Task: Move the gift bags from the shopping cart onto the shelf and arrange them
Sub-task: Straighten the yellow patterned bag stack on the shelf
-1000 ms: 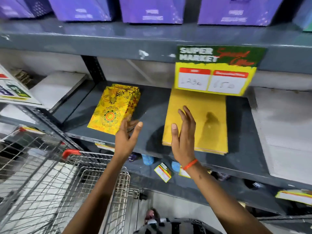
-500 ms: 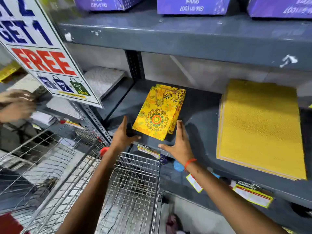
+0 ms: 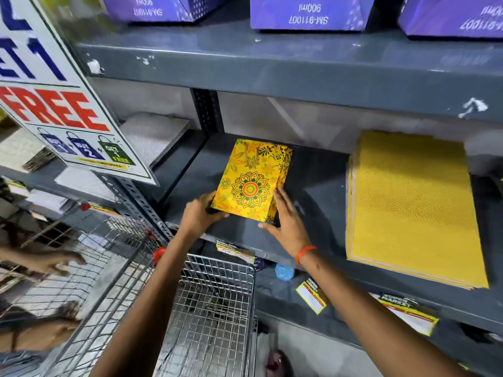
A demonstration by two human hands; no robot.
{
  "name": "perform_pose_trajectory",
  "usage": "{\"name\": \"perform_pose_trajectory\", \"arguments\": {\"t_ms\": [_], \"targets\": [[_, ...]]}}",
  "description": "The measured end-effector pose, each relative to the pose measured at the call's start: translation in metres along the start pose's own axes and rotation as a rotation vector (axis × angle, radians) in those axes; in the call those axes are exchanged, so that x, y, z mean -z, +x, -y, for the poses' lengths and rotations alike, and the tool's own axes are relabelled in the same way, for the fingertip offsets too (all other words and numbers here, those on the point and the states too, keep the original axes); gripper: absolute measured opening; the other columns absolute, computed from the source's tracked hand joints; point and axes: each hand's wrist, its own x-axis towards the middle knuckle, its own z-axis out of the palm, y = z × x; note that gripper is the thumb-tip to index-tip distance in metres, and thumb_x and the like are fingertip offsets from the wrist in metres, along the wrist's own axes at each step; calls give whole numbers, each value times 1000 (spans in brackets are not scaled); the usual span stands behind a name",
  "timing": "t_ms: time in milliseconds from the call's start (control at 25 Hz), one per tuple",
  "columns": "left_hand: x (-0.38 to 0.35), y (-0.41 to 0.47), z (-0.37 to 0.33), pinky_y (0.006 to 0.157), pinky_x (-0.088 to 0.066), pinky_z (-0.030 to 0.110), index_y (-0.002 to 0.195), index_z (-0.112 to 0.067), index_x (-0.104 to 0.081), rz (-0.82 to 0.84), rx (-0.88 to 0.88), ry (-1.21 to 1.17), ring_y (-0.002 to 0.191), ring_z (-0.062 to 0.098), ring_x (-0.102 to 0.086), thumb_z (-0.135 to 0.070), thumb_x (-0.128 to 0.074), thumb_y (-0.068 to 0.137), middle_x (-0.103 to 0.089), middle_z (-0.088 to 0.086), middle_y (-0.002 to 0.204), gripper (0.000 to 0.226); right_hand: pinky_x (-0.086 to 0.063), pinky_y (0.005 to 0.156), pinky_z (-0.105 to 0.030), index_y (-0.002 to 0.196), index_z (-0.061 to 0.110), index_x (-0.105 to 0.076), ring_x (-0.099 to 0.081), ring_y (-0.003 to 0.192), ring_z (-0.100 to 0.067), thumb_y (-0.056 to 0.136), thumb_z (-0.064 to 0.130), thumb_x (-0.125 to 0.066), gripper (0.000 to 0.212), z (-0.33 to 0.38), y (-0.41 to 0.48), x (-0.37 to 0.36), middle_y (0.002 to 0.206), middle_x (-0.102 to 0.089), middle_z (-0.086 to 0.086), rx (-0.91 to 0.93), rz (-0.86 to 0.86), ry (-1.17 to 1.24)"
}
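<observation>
A small stack of yellow gift bags with a mandala print (image 3: 251,183) lies flat on the grey shelf (image 3: 313,191), left of centre. My left hand (image 3: 200,213) grips the stack's near left corner, fingers curled at its edge. Wearing an orange wristband, my right hand (image 3: 285,221) rests flat against the stack's right side, fingers straight. A larger stack of plain yellow gift bags (image 3: 413,208) lies to the right on the same shelf. The wire shopping cart (image 3: 215,308) stands below my arms; its near basket shows no bags.
A "FREE" offer sign (image 3: 54,104) hangs at the left. Purple boxes (image 3: 307,12) sit on the shelf above. White bags (image 3: 155,134) lie in the bay to the left. Another person's hand (image 3: 54,263) reaches over the cart at far left. Price tags (image 3: 311,295) hang from the shelf edge.
Both hands left the plain yellow stack and moved left to the patterned stack. They have closed in on its two sides, and the bags now sit squarer.
</observation>
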Motion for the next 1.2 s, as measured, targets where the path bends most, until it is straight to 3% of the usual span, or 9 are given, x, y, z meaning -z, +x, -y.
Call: {"name": "perform_pose_trajectory", "arguments": {"t_ms": [320,640,840,1000,1200], "targets": [[0,13,1,86,-51,38,120,-25,-63,25,-43,-26,99,20,-69,-28,-79,70,-75,6,102,53,-14,112,-17,146,10,-27,-24,144,-16,79,16,-72,81,0,1,-1,159,-17,-1,-29,-57,44],[1,21,6,91,-53,39,122,-22,-62,66,-97,-72,107,4,-61,-20,-81,66,-74,1,110,59,-21,117,-29,145,9,-30,-26,143,-20,78,15,-73,80,2,3,-1,158,-20,-4,-54,-59,32],[-3,20,11,96,-51,47,118,-13,-62,92,-69,-161,110,18,-67,-4,-78,66,-74,8,109,55,-23,117,-31,145,9,-29,-26,143,-21,76,16,-75,83,1,4,-3,158,-20,-4,-61,-69,22],[-6,21,11,93,-52,46,115,-11,-62,103,-28,-137,106,19,-68,-3,-78,65,-74,8,108,53,-22,117,-32,149,9,-12,-23,144,-24,70,13,-79,104,1,6,-5,158,-17,-10,-151,-42,88],[-12,15,6,88,-54,40,115,-18,-63,46,-1,-63,104,22,-69,-11,-78,66,-75,6,107,52,-37,109,-37,150,11,-10,-40,135,-30,75,12,-75,99,-1,7,-8,156,-27,-9,-180,-21,33]]}}
